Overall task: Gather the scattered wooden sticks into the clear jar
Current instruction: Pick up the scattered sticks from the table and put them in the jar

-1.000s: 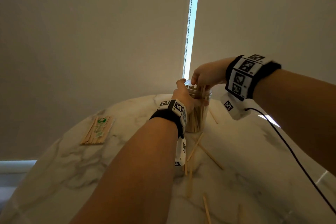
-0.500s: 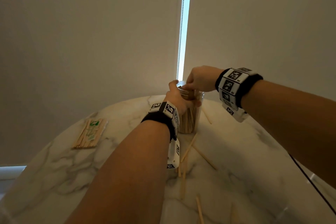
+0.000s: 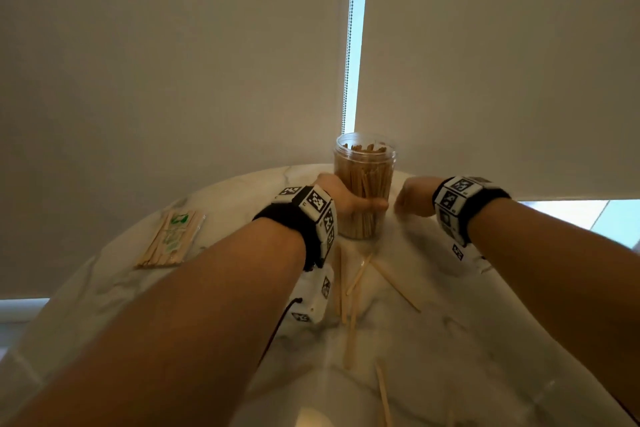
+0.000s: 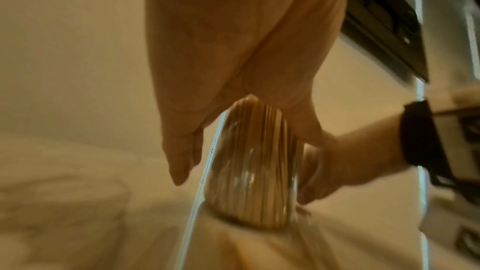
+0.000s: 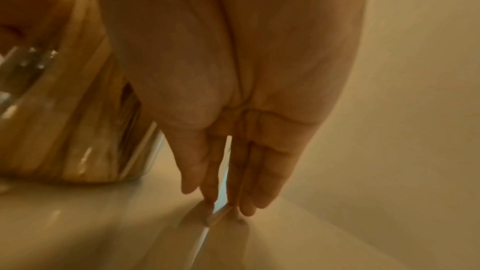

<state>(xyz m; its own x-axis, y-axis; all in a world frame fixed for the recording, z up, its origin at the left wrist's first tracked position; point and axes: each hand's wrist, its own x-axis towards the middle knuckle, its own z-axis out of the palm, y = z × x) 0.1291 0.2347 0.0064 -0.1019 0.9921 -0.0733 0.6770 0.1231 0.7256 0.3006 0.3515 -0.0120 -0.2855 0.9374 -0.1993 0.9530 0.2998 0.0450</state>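
A clear jar (image 3: 363, 184) packed with upright wooden sticks stands at the far side of the marble table (image 3: 502, 340). My left hand (image 3: 349, 201) grips its lower body, thumb in front, and the left wrist view shows its fingers (image 4: 182, 161) wrapped around the jar (image 4: 254, 182). My right hand (image 3: 410, 199) is low beside the jar on its right. In the right wrist view its straight fingertips (image 5: 211, 198) touch the end of one stick (image 5: 218, 215) lying on the table. Several loose sticks (image 3: 358, 276) lie scattered nearer to me.
A wrapped bundle of sticks (image 3: 169, 239) lies at the table's left. Roller blinds hang right behind the table, with a bead chain (image 3: 349, 45) in the gap between them. A cable runs along my left forearm.
My right hand has come down from the jar's mouth to the table at the jar's right. My left hand has slid from the rim to the jar's lower body.
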